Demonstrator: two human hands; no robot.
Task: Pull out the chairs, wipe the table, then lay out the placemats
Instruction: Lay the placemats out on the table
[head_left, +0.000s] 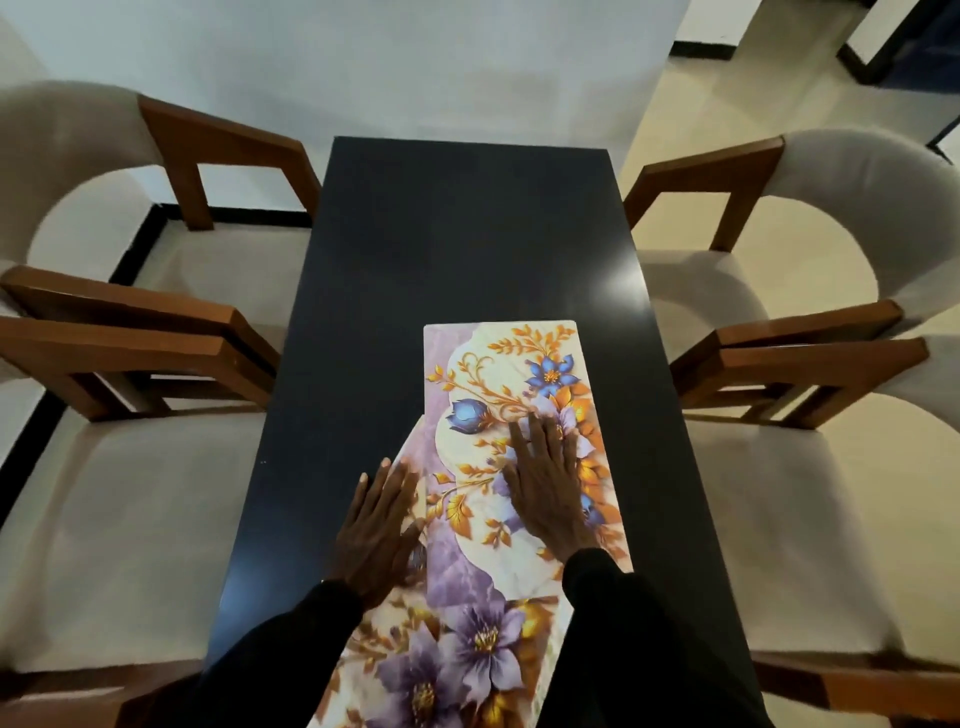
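A dark rectangular table runs away from me. On its near half lie floral placemats: the top one has orange leaves and blue flowers, and a second one with purple flowers sticks out beneath it, skewed toward me. My right hand presses flat on the top placemat with straight fingers. My left hand lies flat with fingers together, across the left edge of the lower placemat and partly on the table.
Two chairs with wooden arms and pale cushions stand pulled out on the left and two on the right. A white wall lies beyond the table's far end, and cream floor tiles stretch to the right.
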